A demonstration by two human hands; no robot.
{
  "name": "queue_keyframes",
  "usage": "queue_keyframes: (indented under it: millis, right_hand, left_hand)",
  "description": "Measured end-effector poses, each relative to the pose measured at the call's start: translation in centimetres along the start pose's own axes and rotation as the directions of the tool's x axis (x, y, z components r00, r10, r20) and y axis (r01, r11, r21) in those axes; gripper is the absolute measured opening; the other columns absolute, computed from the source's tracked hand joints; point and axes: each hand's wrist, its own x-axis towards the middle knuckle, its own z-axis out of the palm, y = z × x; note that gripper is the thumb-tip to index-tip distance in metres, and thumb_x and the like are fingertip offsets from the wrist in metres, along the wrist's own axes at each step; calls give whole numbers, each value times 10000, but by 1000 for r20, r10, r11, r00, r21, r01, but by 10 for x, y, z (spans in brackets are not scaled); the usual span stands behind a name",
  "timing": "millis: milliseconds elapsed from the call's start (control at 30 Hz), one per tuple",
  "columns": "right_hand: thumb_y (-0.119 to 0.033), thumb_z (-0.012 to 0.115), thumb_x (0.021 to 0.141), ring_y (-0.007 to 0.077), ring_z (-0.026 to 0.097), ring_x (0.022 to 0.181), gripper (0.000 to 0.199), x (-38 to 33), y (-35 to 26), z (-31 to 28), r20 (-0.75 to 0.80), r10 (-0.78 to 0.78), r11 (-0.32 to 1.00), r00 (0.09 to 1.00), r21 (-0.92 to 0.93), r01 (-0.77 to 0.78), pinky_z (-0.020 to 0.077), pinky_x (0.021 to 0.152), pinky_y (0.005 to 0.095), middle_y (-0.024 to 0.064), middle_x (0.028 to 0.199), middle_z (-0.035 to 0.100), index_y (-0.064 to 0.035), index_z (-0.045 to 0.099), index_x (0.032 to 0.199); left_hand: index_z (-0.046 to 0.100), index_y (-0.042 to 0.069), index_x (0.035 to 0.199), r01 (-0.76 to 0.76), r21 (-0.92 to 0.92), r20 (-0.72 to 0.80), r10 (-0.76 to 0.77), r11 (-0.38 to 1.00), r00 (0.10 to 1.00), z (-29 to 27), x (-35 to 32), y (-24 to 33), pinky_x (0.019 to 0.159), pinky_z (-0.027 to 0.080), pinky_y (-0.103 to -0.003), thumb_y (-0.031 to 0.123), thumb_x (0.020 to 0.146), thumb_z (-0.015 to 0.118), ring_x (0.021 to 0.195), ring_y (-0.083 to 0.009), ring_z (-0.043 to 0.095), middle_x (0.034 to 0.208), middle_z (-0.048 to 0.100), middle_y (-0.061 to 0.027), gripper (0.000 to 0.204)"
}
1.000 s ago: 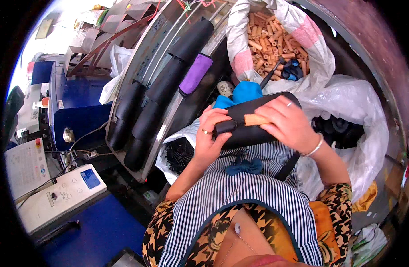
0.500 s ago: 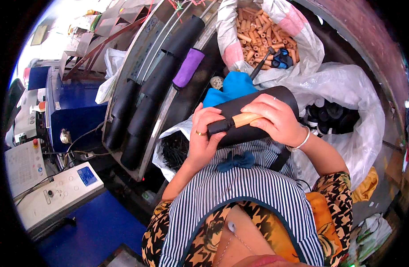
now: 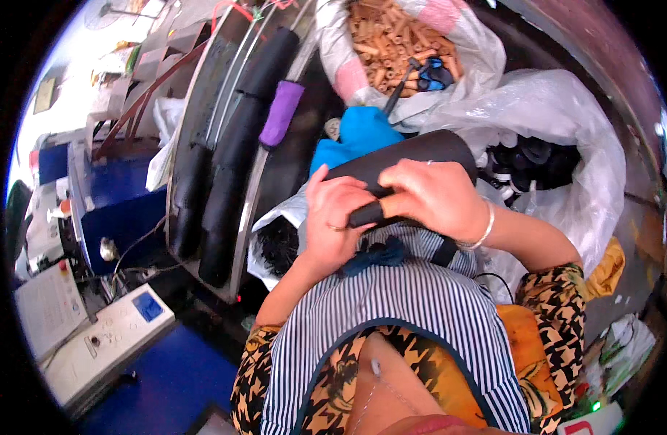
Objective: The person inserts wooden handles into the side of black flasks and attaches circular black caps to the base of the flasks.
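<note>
My left hand point(image 3: 338, 214) is closed around a short black cap or sleeve point(image 3: 367, 214) in front of my chest. My right hand point(image 3: 438, 197) grips the tan wooden handle point(image 3: 401, 206) joined to it, fingers curled over the top. The two pieces meet end to end between my hands, and my right fingers hide most of the wood. Just beyond them, a thick black cylinder point(image 3: 427, 148) lies across my lap, partly covered by both hands. A bright blue cloth point(image 3: 366, 134) sits against its far left side.
Ahead, a woven sack point(image 3: 482, 43) holds many tan wooden handles point(image 3: 391, 32), with a dark tool point(image 3: 400, 88) on them. To the right, a clear plastic bag point(image 3: 602, 159) contains black caps point(image 3: 533, 156). Left stand a rack with black tubes point(image 3: 239, 167), a purple sleeve point(image 3: 282, 114) and a control panel point(image 3: 123, 330).
My right hand has closed further over the wooden handle, leaving less wood showing. My left fingers have shifted on the black piece. The whole view has moved slightly.
</note>
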Motion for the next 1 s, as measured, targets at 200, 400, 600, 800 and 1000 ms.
queue_keyframes:
  millis: [200,400,600,800,1000]
  right_hand:
    - [-286,682,794,200,584,929,337,-8,24,-2,-157,-617,638,771,-674,373,526,763,349,39,1082,627,-147,664,1100]
    - [-207,626,847,305,627,827,137,-103,166,-10,-635,131,732,761,-456,-506,521,700,415,110,901,652,-71,626,864]
    - [-371,707,847,252,643,765,368,-276,370,-5,-388,883,-5,-266,557,-831,515,690,402,127,880,680,-51,644,1017]
    - [-348,759,826,221,556,627,297,-287,418,-28,111,879,49,-463,946,320,473,579,378,50,720,592,-110,590,771]
    - [-183,723,814,257,554,757,218,-284,387,-34,-65,865,213,-497,945,248,479,686,422,104,875,613,-19,603,895]
  left_hand:
    - [581,44,1079,201,-139,-56,-210,970,976,-7,-10,-7,1133,231,-528,108,772,687,1076,-291,557,1057,594,-125,331]
    - [513,15,1214,570,-564,-98,-734,597,672,-17,-36,-19,1048,360,-323,85,899,639,1035,-189,559,1066,604,-96,347]
    - [521,31,1216,595,-611,-80,-788,523,611,-16,-27,-26,935,417,-283,82,912,636,976,-163,581,1010,634,-100,329]
    - [524,29,1205,589,-578,-96,-764,565,638,-14,-23,-29,946,421,-287,85,913,634,967,-160,587,1004,642,-102,317]
    - [531,22,1196,550,-593,-122,-741,589,661,-7,-24,-32,959,431,-301,82,915,631,964,-163,593,1005,641,-103,305]
